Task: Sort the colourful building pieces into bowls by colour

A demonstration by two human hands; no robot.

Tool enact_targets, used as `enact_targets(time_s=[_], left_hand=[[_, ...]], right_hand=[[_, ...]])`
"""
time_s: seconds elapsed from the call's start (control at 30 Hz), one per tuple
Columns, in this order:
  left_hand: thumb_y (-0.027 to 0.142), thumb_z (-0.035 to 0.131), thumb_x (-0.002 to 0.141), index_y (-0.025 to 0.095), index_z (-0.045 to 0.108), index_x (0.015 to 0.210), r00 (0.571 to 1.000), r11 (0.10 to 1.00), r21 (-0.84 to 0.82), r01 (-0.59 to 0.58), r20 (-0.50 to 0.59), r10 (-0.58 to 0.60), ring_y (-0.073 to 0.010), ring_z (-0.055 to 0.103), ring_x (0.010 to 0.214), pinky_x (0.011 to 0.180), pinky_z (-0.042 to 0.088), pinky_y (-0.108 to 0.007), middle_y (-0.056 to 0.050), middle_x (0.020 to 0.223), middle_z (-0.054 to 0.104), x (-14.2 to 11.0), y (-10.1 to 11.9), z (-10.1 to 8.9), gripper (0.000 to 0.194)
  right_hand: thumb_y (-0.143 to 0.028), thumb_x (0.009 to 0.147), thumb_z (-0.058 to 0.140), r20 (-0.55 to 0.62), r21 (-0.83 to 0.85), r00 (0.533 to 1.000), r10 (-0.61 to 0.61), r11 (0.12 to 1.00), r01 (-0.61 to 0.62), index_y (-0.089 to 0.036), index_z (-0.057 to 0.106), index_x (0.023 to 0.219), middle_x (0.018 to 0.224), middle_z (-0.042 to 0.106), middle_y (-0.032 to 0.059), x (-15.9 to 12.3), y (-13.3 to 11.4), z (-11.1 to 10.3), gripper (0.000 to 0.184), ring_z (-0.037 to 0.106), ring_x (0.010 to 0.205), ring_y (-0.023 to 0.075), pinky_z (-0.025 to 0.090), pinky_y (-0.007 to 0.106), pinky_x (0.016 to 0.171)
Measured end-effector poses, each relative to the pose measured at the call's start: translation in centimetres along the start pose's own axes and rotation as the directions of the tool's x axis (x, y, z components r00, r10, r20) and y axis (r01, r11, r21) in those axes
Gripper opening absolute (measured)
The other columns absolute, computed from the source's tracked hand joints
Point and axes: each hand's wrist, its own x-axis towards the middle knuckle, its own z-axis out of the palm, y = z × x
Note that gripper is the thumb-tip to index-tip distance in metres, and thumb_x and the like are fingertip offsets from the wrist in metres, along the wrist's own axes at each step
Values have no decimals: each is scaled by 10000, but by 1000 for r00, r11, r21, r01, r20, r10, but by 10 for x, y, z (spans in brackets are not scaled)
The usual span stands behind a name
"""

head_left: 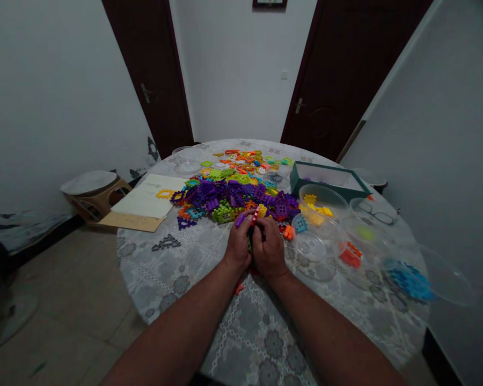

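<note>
My left hand point(238, 244) and my right hand point(270, 249) meet close together over the near middle of the table, both closed. Between them they grip joined plastic building pieces; a red piece point(255, 215) sticks up at the fingertips. Beside my left fingers shows a purple piece point(240, 220), and a yellow piece point(262, 210) stands just past my right fingers. Most of what I hold is hidden by the hands. Just beyond lies a heap of purple building pieces point(229, 194), mixed with green pieces point(224, 212). Orange pieces point(288, 232) lie right of my right hand.
Clear plastic tubs on the right hold yellow pieces point(317, 208), red pieces point(351, 254) and blue pieces point(411, 280). Behind them are a green box point(334, 187) and eyeglasses point(382, 217). On the left lie a cardboard sheet point(133, 221) and a grey piece point(166, 243).
</note>
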Motion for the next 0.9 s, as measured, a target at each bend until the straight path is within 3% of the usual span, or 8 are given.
enact_targets(time_s=[0.27, 0.43, 0.73, 0.9], left_hand=[[522, 874, 764, 181, 753, 985, 991, 969, -211, 127, -19, -134, -166, 709, 939, 965, 531, -304, -9, 941, 754, -4, 6, 6, 424], [576, 863, 781, 191, 748, 1052, 995, 973, -209, 100, 12, -100, -184, 715, 1016, 1011, 520, -314, -20, 998, 759, -5, 5, 3, 485], [378, 874, 755, 188, 755, 1053, 996, 981, -178, 73, -46, -82, -153, 695, 934, 936, 516, -270, -2, 967, 755, -4, 3, 3, 373], [294, 874, 683, 183, 757, 981, 980, 926, -334, 178, -26, -197, -151, 698, 863, 912, 529, -277, 4, 903, 762, -8, 4, 9, 338]], right_hand=[[-225, 1058, 459, 43, -65, 994, -104, 992, 107, -245, 653, 1141, 1077, 691, 98, 0, 1, -2, 212, 647, 1055, 256, 546, 460, 964], [-187, 1047, 479, 25, -24, 991, -128, 991, 129, -245, 666, 1181, 1164, 666, 109, 1, 0, -3, 238, 626, 1150, 256, 541, 484, 1026], [-177, 1041, 489, -20, -16, 992, -124, 992, 124, -223, 704, 1109, 1162, 672, 113, 3, -5, -5, 230, 642, 1122, 241, 565, 462, 1001], [-153, 1040, 480, -97, -5, 988, -117, 993, 117, -230, 672, 1210, 1162, 698, 101, 4, -6, -6, 267, 656, 1132, 233, 559, 462, 1015]])
